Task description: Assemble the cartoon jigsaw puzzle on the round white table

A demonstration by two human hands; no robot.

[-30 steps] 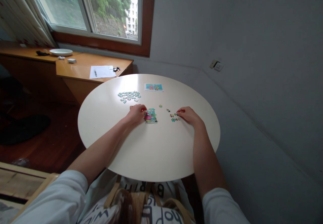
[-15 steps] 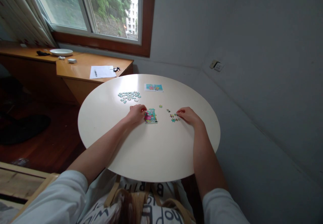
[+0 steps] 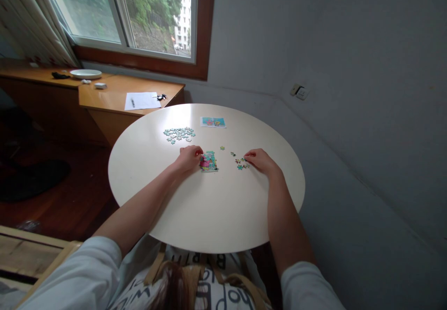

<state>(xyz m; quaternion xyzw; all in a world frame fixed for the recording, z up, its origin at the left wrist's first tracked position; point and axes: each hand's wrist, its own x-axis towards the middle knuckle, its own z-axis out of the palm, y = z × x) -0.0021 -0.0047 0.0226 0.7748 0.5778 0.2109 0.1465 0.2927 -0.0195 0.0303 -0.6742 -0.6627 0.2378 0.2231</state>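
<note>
Your two hands are well apart: left hand (image 3: 189,157) at the left edge of the small, multicoloured, partly joined jigsaw block (image 3: 210,162), mid-scene on the white oval table (image 3: 209,212); right hand (image 3: 260,159) right of it, fingertips at the loose, dark-and-bright jigsaw pieces (image 3: 240,167). Cannot tell whether either set of fingers grips a piece. Pieces look thin, light, probably stiff card; likely to skate on the smooth top. Pinch singles by opposite edges, sparing the narrow knobs, which may bend. Block likely weak at its seams: steady it flat from the sides; lifting one corner could part it.
</note>
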